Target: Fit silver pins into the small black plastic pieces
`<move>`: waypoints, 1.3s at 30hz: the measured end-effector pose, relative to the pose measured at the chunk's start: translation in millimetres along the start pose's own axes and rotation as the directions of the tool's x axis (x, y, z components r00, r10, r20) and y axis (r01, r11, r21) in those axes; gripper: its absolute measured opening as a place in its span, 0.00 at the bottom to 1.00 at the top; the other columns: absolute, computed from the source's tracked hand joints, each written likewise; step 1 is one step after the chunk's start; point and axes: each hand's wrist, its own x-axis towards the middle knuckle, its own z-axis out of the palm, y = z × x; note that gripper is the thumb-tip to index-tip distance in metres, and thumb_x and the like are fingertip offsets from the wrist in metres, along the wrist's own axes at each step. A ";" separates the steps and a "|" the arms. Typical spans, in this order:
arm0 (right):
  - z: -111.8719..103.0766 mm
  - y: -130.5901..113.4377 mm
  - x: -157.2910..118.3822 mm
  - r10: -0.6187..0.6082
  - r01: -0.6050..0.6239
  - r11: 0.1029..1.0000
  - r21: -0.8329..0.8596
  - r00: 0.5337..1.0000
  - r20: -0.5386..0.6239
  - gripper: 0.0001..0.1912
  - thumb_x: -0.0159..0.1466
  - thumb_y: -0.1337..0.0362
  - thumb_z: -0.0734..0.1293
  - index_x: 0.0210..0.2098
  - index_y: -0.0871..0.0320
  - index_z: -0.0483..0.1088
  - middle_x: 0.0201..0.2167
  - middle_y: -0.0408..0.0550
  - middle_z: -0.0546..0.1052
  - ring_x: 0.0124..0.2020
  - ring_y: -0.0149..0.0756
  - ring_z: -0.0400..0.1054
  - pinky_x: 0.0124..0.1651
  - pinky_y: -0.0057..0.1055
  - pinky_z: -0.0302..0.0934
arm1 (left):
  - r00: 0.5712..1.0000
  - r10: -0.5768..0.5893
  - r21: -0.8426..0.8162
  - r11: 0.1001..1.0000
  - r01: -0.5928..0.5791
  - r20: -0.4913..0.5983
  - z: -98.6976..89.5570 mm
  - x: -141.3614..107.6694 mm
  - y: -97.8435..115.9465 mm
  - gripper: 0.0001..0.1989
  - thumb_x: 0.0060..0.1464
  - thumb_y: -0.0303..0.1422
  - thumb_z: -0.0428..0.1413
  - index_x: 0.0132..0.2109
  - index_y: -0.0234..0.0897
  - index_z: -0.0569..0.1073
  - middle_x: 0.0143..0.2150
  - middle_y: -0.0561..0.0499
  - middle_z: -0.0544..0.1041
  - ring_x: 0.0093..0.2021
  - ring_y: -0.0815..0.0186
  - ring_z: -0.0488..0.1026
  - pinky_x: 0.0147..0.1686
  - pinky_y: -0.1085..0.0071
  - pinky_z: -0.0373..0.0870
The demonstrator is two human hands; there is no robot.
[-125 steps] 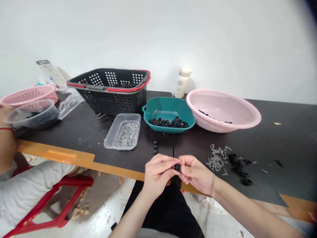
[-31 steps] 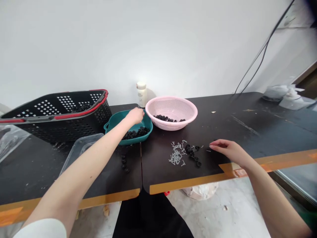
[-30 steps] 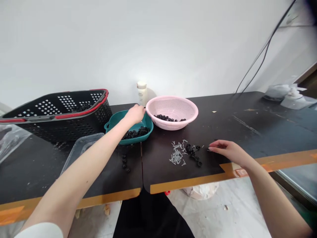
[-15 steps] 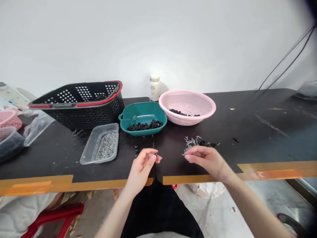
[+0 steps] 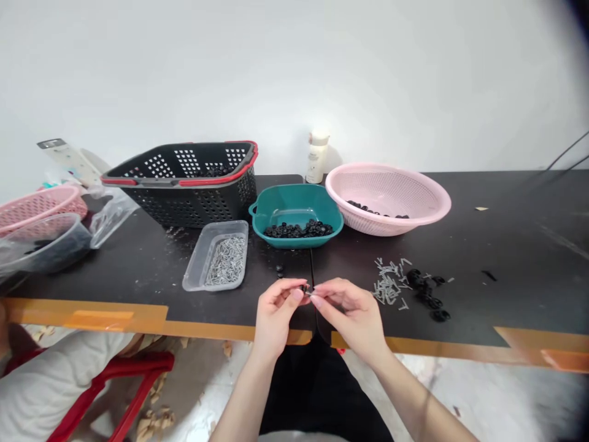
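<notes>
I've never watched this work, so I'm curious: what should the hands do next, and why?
Probably set the small black piece, pinched between left hand and right hand, beside the few loose black rings: they lie closest, and both hands are tied up holding it.

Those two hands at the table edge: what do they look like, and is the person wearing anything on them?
The left hand and the right hand are bare: no gloves, and no rings or bands that I can see. The fingernails look short. The forearms are bare too, with no sleeve in view. Dark trousers show below them.
</notes>
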 end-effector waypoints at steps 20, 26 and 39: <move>-18.3 -21.5 9.1 0.077 -0.022 0.938 -0.346 0.986 0.147 0.08 0.63 0.63 0.69 0.29 0.53 0.66 0.28 0.43 0.78 0.33 0.39 0.76 0.37 0.33 0.71 | 0.991 -0.134 0.037 0.990 0.134 -0.006 4.2 -1.5 7.6 0.11 0.41 0.35 0.69 0.35 0.39 0.83 0.31 0.49 0.83 0.28 0.68 0.78 0.35 0.72 0.79; -28.4 -19.7 6.3 0.109 -0.069 0.954 -0.293 0.987 0.121 0.08 0.60 0.58 0.71 0.37 0.54 0.71 0.34 0.46 0.80 0.35 0.40 0.76 0.42 0.35 0.71 | 0.990 -0.137 0.029 0.990 0.138 -0.029 2.6 0.8 5.2 0.14 0.44 0.39 0.67 0.37 0.35 0.81 0.33 0.46 0.82 0.31 0.65 0.78 0.35 0.70 0.79; -249.7 7.5 9.9 0.301 -0.244 0.510 -0.825 0.949 -0.095 0.17 0.56 0.52 0.68 0.42 0.51 0.77 0.41 0.54 0.77 0.41 0.50 0.71 0.40 0.43 0.64 | 0.987 -0.083 -0.170 0.984 0.059 -0.135 2.7 2.5 4.3 0.17 0.47 0.46 0.64 0.35 0.36 0.79 0.23 0.55 0.71 0.24 0.75 0.69 0.33 0.76 0.75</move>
